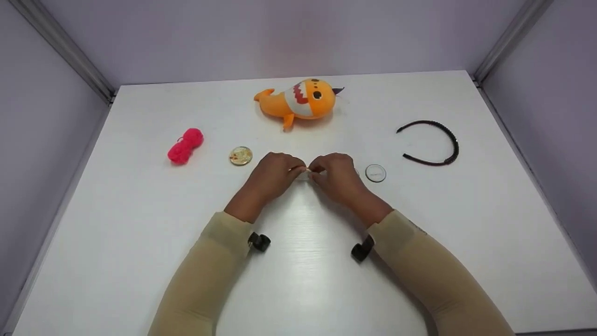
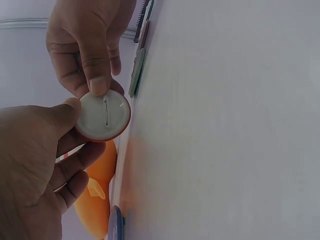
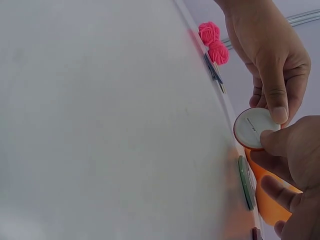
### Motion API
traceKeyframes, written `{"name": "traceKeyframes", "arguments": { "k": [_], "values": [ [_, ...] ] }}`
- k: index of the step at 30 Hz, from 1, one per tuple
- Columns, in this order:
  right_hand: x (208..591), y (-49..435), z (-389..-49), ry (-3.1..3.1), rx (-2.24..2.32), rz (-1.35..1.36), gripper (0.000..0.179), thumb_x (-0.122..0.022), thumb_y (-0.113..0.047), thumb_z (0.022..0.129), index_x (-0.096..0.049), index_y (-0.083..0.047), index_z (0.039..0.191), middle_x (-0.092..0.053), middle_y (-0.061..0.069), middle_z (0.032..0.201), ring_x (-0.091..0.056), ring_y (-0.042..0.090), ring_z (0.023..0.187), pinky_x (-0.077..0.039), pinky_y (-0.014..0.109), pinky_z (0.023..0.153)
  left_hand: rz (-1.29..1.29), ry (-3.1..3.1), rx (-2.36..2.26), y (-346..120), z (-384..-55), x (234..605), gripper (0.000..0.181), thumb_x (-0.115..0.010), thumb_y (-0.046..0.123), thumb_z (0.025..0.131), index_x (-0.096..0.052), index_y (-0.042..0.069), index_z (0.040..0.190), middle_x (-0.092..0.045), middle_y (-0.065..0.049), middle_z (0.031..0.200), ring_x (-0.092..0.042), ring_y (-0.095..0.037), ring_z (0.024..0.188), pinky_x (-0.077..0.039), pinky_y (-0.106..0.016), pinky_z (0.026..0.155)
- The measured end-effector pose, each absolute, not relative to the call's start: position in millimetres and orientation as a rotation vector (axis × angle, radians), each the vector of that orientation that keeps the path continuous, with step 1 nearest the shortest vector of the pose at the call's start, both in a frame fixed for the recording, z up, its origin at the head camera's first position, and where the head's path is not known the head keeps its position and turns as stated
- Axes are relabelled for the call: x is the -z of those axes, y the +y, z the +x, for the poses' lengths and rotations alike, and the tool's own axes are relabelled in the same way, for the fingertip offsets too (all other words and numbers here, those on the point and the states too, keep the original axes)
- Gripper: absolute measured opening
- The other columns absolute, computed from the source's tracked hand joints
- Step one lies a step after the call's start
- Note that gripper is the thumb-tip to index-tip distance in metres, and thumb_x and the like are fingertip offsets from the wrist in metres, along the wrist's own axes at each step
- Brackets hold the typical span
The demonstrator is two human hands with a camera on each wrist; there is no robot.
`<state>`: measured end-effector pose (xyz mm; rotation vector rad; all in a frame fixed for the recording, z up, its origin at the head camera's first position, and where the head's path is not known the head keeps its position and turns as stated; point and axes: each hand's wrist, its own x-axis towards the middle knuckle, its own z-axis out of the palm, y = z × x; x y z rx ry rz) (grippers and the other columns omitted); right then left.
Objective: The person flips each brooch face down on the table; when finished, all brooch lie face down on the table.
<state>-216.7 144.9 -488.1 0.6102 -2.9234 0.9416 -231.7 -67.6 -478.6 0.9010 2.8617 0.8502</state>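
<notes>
Between both hands is a round pin-back button badge (image 2: 116,112), its white back and metal pin facing the wrist cameras, with a reddish-orange rim. My left hand (image 1: 278,173) pinches one edge of it between thumb and fingers. On the opposite side my right hand (image 1: 338,176) grips the badge, its thumb lying on the back by one end of the pin. The head view shows the badge only in part, between the fingertips. Right beside the right hand lies another badge (image 1: 375,173), with one more mostly hidden behind that hand.
A badge with a yellowish picture (image 1: 240,156) lies left of the hands, and pink yarn (image 1: 185,146) farther left. Behind them lies an orange plush shark (image 1: 298,100). A black headband (image 1: 452,142) is at the right. Walls border the white table (image 1: 298,280) at the back and sides.
</notes>
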Motion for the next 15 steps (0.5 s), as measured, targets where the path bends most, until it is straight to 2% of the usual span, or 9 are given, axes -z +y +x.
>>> {"name": "traceKeyframes", "arguments": {
  "k": [9,15],
  "values": [
    [489.5,140.2,-215.7,-2.907,-0.918,0.623,0.011,-0.077,-0.015,0.102,-0.084,-0.013,0.110,-0.084,0.003,0.105,-0.075,0.026,0.106,-0.049,0.048,0.111,0.790,2.841,-0.967,-78.6,-225.0,480.9,0.021,-0.072,0.031,0.107,-0.080,0.017,0.121,-0.081,-0.003,0.113,-0.073,-0.028,0.108,-0.055,-0.048,0.104],
    [490.1,139.1,-216.0,-2.913,-0.898,0.595,0.010,-0.078,-0.015,0.102,-0.084,-0.012,0.109,-0.084,0.004,0.103,-0.075,0.026,0.104,-0.049,0.048,0.109,0.765,2.840,-0.970,-83.9,-223.1,483.1,0.019,-0.075,0.017,0.103,-0.074,0.018,0.123,-0.077,-0.005,0.111,-0.069,-0.029,0.104,-0.052,-0.050,0.103]
  ]
}}
